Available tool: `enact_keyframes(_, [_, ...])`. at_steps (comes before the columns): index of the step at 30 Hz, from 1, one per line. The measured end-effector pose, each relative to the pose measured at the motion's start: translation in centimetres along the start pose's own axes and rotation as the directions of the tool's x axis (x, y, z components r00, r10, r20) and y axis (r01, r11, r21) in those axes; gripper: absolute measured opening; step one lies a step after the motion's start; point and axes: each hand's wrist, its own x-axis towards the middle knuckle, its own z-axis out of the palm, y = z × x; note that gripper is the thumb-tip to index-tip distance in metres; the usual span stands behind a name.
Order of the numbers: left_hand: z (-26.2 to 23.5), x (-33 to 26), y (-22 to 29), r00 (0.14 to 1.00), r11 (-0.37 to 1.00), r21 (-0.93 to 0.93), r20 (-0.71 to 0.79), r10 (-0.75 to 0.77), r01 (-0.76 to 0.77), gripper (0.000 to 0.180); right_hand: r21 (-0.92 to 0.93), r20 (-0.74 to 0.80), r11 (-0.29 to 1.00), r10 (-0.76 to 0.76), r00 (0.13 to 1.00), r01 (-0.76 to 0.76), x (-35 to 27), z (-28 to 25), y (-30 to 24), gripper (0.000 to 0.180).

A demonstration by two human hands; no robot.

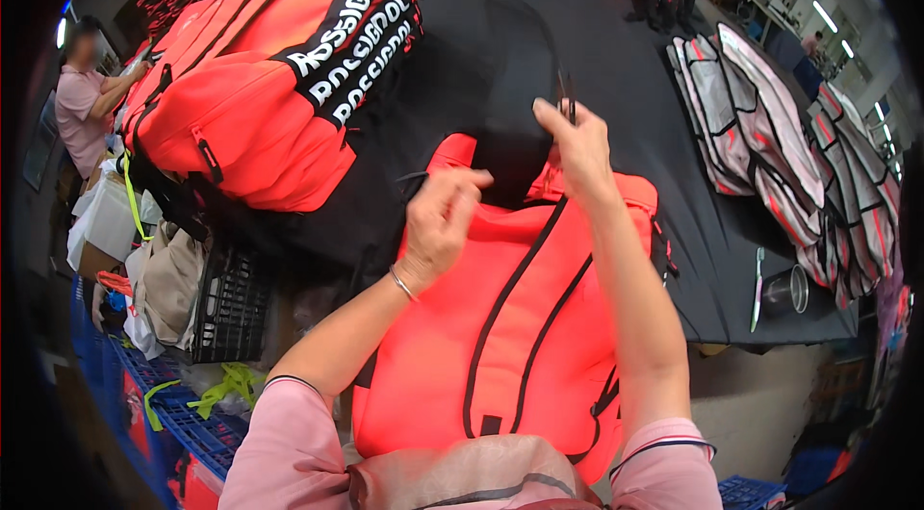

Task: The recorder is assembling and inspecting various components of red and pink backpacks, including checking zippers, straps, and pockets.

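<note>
A bright coral-red backpack [549,318] with black-edged straps lies in front of me, its lower part against my body and its top toward the table. My left hand [443,221] is over its upper left edge, fingers curled and pinched. A thin dark piece sticks out to the left of that hand; what the fingers hold is hidden. My right hand [580,149] is raised above the backpack's top right, closed on small dark thread snips [568,98] with the thin blades pointing up. Between my hands a black flap [517,164] rises from the backpack's top.
Stacked coral-red backpacks [260,77] stand at the left of the black-covered table [462,58]. Grey-white panels with red edges [751,125] lie in piles at the right, near a clear cup [791,290] and a toothbrush-like stick [757,289]. A black crate [231,303] and another person [87,106] are left.
</note>
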Motion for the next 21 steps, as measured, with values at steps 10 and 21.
enact_keyframes(10, [-0.1,14.0,7.6,0.896,0.736,-0.538,0.088,-0.436,0.411,0.057,-0.213,0.174,0.967,-0.1,0.98,0.137,-11.3,-1.0,1.3,0.015])
enact_keyframes(21, [2.7,-1.2,11.0,0.722,0.893,-0.216,0.675,-0.155,0.394,0.057,-0.066,-0.023,0.962,-0.265,0.964,0.263,-15.5,-6.4,-5.8,0.014])
